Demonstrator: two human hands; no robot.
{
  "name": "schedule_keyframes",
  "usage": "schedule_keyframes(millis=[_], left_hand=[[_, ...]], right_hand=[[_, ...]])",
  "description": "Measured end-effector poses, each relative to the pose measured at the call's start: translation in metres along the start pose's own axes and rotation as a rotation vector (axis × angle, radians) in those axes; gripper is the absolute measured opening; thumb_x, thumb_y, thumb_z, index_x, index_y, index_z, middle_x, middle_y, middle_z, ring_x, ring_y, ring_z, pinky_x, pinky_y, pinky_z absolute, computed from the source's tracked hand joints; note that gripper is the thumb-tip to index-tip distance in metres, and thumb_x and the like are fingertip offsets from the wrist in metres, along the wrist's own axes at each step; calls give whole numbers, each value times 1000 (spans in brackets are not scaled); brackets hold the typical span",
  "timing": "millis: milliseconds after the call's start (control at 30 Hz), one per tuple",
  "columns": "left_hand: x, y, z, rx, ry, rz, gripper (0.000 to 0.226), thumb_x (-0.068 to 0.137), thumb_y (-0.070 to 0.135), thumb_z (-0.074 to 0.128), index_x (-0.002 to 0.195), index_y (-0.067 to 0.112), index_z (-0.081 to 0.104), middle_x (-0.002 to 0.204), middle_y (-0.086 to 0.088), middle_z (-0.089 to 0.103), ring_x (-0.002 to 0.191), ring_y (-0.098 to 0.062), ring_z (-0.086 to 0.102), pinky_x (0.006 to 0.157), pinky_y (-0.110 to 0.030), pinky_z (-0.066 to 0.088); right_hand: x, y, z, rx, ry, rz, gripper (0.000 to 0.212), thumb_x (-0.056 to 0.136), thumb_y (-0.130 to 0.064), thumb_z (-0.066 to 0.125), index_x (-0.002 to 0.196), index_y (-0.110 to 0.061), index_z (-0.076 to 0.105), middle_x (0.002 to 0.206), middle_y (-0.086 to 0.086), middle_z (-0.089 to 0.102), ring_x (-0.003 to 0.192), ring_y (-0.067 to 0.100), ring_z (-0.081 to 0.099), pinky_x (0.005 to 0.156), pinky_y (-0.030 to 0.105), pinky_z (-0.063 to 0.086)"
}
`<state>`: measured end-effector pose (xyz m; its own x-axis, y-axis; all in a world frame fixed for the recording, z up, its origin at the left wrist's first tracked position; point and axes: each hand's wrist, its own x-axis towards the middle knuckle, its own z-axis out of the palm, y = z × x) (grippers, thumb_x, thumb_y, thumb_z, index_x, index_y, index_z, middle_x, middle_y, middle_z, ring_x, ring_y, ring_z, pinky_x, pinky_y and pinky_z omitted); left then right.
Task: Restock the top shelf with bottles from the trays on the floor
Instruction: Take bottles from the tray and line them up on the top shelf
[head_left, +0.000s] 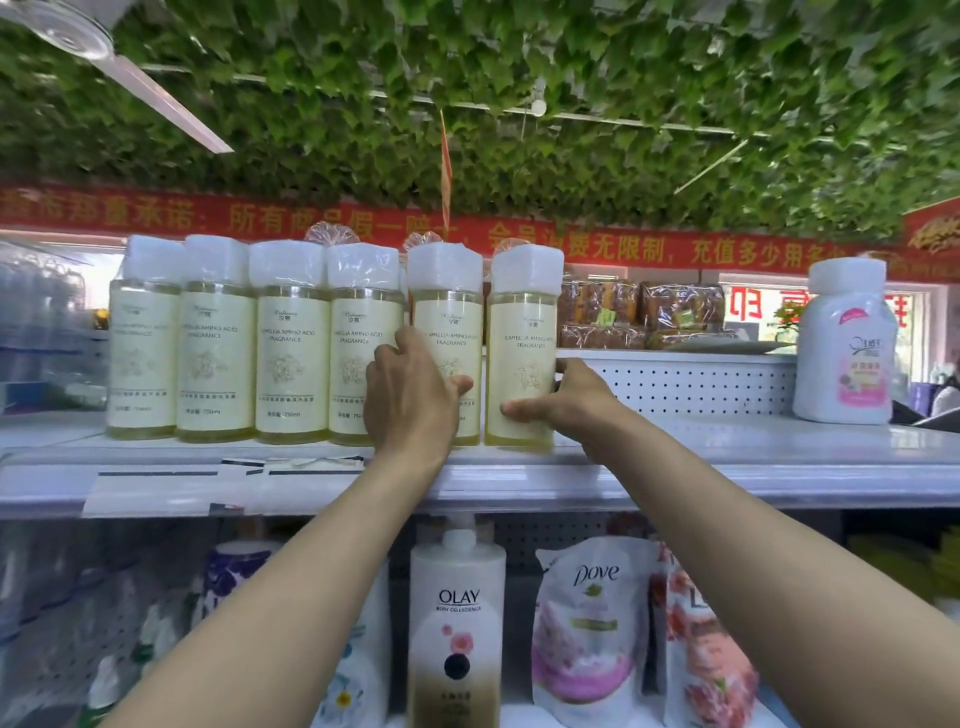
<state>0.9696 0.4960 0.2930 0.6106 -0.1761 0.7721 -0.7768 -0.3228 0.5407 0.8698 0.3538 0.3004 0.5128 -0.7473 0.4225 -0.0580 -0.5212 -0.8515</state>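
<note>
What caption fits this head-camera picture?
Left hand and right hand each grip a pale yellow bottle on the top shelf.

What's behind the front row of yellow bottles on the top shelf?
Clear crinkled wrap tops rise above the row of white-capped yellow bottles, suggesting items behind. What they are is hidden by the bottles.

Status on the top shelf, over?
Left hand grips fifth camellia bottle. Right hand grips sixth bottle, end of row. Shelf rightward bare up to white bottle.

Six upright pale-yellow bottles (291, 343) on top shelf (675, 467)
</note>
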Motion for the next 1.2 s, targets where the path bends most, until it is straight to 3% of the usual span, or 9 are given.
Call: schedule_keyframes(millis=[167,400,767,1200], left_hand=[[-1,-5,-3,83,26,73,54,89,37,73,128,11,48,121,-15,53,111,-33,51,72,-37,35],[7,-8,0,115,0,83,50,90,36,72,126,10,48,122,-13,52,109,-32,54,70,-36,38],[8,-7,6,170,-3,106,47,94,31,70,124,4,47,119,-17,54,107,-35,57,68,-35,34],[6,-15,-4,148,-44,132,42,93,26,70,123,7,47,122,-14,54,104,-34,59,66,-35,35]], right_hand=[[4,-3,10,-35,32,26,81,45,-29,99,113,-19,57,109,0,72,99,24,70,92,45,58],[4,-9,19,-93,34,20,69,61,-22,97,112,-18,51,115,2,67,105,24,65,96,44,55],[4,-17,31,-292,86,53,78,66,-38,93,125,-13,47,123,3,64,113,27,62,98,46,52],[-9,-29,37,-331,110,112,72,68,-39,91,123,-12,54,117,6,68,104,28,66,93,44,56]])
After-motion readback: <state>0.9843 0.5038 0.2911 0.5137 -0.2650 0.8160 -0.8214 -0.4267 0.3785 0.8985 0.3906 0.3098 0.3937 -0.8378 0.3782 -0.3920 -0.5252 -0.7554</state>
